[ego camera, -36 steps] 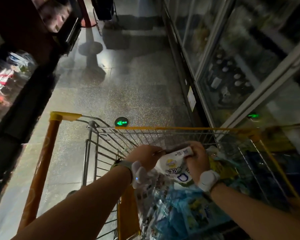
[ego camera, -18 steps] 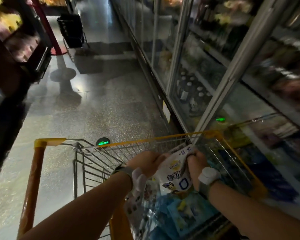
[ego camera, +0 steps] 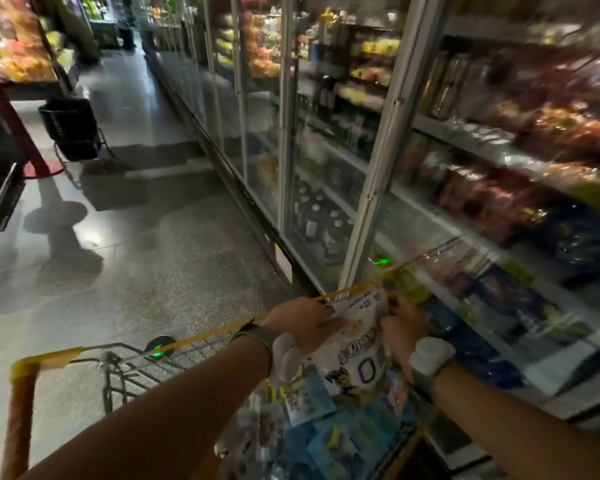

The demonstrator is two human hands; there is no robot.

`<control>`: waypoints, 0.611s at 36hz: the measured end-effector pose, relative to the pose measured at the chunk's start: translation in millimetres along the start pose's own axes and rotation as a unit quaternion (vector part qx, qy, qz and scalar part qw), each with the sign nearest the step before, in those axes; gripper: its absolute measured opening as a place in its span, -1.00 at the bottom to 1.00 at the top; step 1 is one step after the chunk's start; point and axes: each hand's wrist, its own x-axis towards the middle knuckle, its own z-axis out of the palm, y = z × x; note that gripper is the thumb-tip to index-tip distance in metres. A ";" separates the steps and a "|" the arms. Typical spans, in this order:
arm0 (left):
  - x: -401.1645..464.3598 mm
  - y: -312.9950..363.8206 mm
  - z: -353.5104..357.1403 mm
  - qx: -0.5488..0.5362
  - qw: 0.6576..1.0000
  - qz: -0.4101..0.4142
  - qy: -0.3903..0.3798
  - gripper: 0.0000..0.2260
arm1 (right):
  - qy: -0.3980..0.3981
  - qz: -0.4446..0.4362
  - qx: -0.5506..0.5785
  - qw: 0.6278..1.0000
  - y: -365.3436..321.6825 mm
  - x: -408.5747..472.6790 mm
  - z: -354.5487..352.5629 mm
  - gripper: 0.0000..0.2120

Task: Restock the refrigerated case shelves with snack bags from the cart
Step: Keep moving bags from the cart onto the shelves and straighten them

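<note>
Lifted a little higher since a moment ago, the white snack bag [ego camera: 355,344] sits above the cart [ego camera: 201,341], gripped by the left hand [ego camera: 303,325] and right hand [ego camera: 400,327]. Refrigerated case shelves [ego camera: 465,140] stand at two o'clock.

- Wire cart [ego camera: 142,367] with yellow rim stands on the speckled floor [ego camera: 160,258], near; blue and white snack bags [ego camera: 340,441] piled inside.
- Refrigerated case shelves [ego camera: 465,143], right, hold blurred packaged goods [ego camera: 568,129].
- Stacked dark baskets [ego camera: 71,129] stand on the floor, far left.
</note>
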 end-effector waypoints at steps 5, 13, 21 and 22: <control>13.6 28.1 -11.0 0.067 0.996 0.065 -0.009 -0.54 | -0.096 -0.108 -0.055 0.988 -14.5 -4.4 -50.4 -0.61; 25.1 82.9 -26.5 0.113 0.978 0.157 -0.077 -0.56 | -0.192 -0.226 -0.401 0.867 -75.7 -10.4 -119.0 -0.69; 31.0 135.1 -38.9 0.116 0.970 0.196 -0.078 -0.56 | -0.214 -0.227 -0.475 0.823 -106.2 -26.9 -164.7 -0.84; 30.0 144.1 -45.2 0.115 0.969 0.204 -0.080 -0.57 | -0.205 -0.225 -0.469 0.829 -110.1 -31.4 -173.0 -0.85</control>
